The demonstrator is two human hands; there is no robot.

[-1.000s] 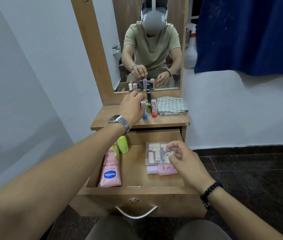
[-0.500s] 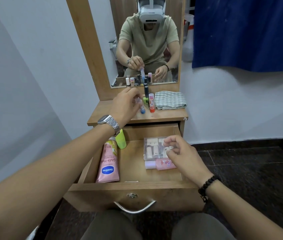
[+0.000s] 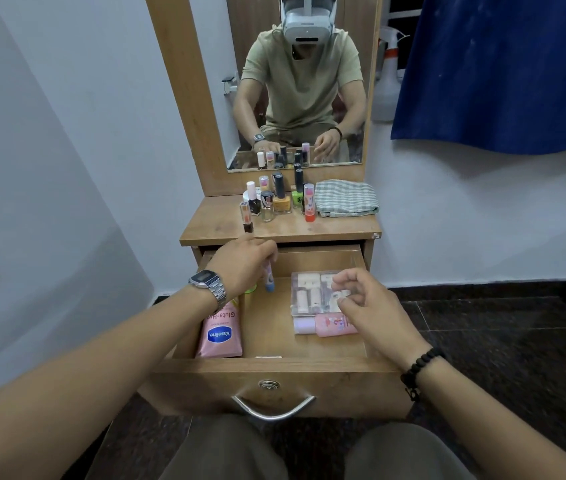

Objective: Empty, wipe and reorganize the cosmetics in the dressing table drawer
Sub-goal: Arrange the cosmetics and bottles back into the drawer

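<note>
We are putting things back in the drawer (image 3: 267,367), so our left hand (image 3: 240,263) hangs over its back left part. The fingers are curled round a little stick with a blue cap (image 3: 268,277), and it points down, ready to be set inside.

Our right hand (image 3: 361,299) floats just over the clear box (image 3: 309,292) on the right side of the drawer. Its fingers are bent close together. We cannot tell if they pinch something tiny or hold nothing.

A pink Vaseline tube (image 3: 221,332) lies flat along the left wall, and a small pink bottle (image 3: 323,323) lies in front of the clear box. We think big things lie at the sides so the middle is free for small ones.

Many small bottles (image 3: 276,199) wait upright on the desk (image 3: 274,230) by the folded cloth (image 3: 347,202). The cloth was likely for wiping.
</note>
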